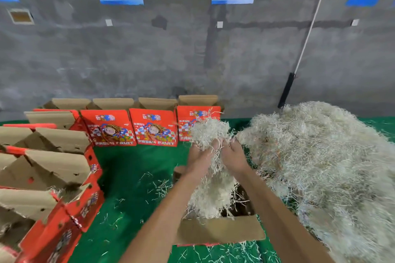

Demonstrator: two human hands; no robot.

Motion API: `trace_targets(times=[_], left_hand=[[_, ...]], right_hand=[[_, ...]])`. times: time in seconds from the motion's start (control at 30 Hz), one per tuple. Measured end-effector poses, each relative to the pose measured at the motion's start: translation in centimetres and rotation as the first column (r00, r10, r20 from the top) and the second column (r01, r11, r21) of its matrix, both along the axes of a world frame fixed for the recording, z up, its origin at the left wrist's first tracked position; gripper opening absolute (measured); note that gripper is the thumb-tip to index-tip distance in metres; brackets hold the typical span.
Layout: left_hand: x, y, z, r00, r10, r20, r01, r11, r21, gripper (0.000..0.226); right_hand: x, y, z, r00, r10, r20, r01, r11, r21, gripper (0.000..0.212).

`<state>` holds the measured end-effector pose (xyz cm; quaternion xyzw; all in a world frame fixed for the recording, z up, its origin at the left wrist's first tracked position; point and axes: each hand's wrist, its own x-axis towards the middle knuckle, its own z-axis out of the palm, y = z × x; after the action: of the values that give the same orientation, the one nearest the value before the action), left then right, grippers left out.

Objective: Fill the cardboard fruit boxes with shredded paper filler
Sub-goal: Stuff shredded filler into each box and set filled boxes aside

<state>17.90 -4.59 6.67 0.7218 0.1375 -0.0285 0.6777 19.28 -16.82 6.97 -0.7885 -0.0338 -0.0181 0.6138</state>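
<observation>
Left hand [199,157], right hand [232,156] grasp shredded paper clump [208,132] — above open box [222,230].

Glossy red cardboard boxes [154,127], wispy shredded paper [316,156], rough concrete wall [149,53].

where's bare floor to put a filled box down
Green mat between the left row of boxes, the back row and the open box under the hands. Right side is crowded by the shredded paper pile.
</observation>
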Motion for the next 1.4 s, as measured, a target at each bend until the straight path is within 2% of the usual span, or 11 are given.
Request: trace_targets(times=[0.23, 0.4, 0.47, 0.63, 0.73, 0.87, 0.97, 1.03, 1.17, 1.27, 1.4], left_hand=[[1.3, 6.7, 0.7, 0.941, 0.311, -0.132, -0.337, 0.828, -0.449, 0.032], [-1.1, 0.2, -0.4, 0.995, -0.025, -0.091, 0.025, 1.0, -0.002, 0.085], [-0.8, 2.2, 0.4, 0.999, 0.045, -0.002, -0.044, 0.992, -0.114, 0.09], [0.0, 6.1, 1.4, 0.962, 0.251, -0.108, -0.273, 0.907, -0.322, 0.032], [-0.8, 2.2, 1.3, 0.987, 0.041, -0.154, -0.102, 0.905, -0.413, 0.047], [-0.9, 0.3, 0.6, 0.961, 0.094, -0.261, -0.179, 0.928, -0.326, 0.081], [0.3, 6.6, 0.7, 0.933, 0.353, -0.072, -0.359, 0.929, -0.096, 0.063], [0.3, 9.2, 0.8, 0.936, 0.344, -0.078, -0.353, 0.912, -0.209, 0.043], [-1.1, 3.1, -1.0, 0.977, 0.034, -0.208, -0.092, 0.957, -0.276, 0.04], [-2.9, -0.7, -3.0, 0.964, -0.153, -0.218, 0.134, 0.986, -0.096, 0.081], [-0.5, 4.1, -1.4, 0.971, 0.155, -0.184, -0.208, 0.924, -0.32, 0.072]], right_hand=[[0.0, -6.3, -0.2, 0.953, -0.272, -0.135, 0.29, 0.946, 0.143, 0.054], [-0.1, -0.4, -2.4, 0.966, -0.072, -0.246, 0.094, 0.993, 0.076, 0.019], [-0.3, -2.1, -1.7, 0.969, -0.086, -0.23, 0.11, 0.989, 0.095, 0.019], [-0.3, -5.2, -1.1, 0.95, -0.204, -0.236, 0.259, 0.937, 0.236, 0.054], [-1.0, -1.3, -1.3, 0.976, 0.029, -0.214, 0.014, 0.98, 0.196, 0.073], [-1.3, 0.6, -1.8, 0.991, 0.042, -0.127, -0.058, 0.991, -0.124, 0.029], [-0.6, -4.7, -1.9, 0.999, -0.048, -0.002, 0.048, 0.999, 0.012, 0.026], [-0.6, -7.0, -1.5, 0.988, -0.156, 0.011, 0.153, 0.977, 0.146, 0.038], [-1.0, -2.6, -0.6, 0.979, 0.047, -0.198, -0.007, 0.98, 0.197, 0.063], [-2.2, 0.8, -0.2, 0.945, 0.238, -0.223, -0.207, 0.966, 0.157, 0.101], [-2.4, -1.9, -1.2, 0.958, 0.209, -0.194, -0.156, 0.953, 0.26, 0.072]])
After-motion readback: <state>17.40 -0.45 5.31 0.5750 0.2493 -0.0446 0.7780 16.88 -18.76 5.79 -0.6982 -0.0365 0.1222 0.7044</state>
